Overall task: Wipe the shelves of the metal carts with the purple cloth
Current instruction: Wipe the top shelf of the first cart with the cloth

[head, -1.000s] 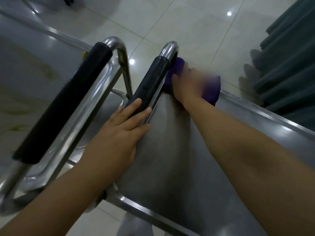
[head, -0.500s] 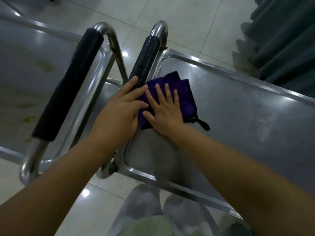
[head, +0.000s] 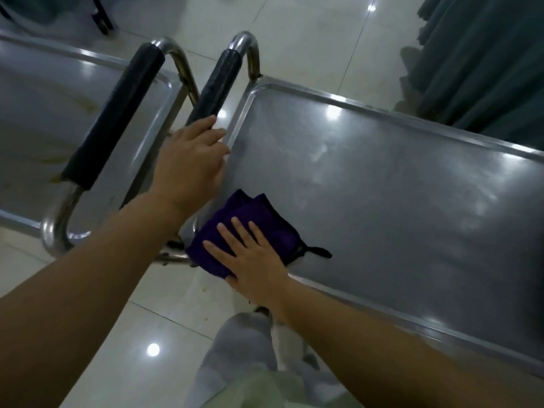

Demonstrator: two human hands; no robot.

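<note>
The right hand (head: 253, 260) presses the purple cloth (head: 235, 228) flat, fingers straight, to scrub the shelf (head: 382, 172) corner — the left hand (head: 191, 160), fingers relaxed, steadies the cart by its handle (head: 217, 83).

The left hand (head: 191, 160) is resting palm down, fingers straight and close together, forearm reaching in from the lower left. The right hand (head: 253, 260) is lying flat with fingers spread and straight, its forearm stretching in from the lower right.
</note>
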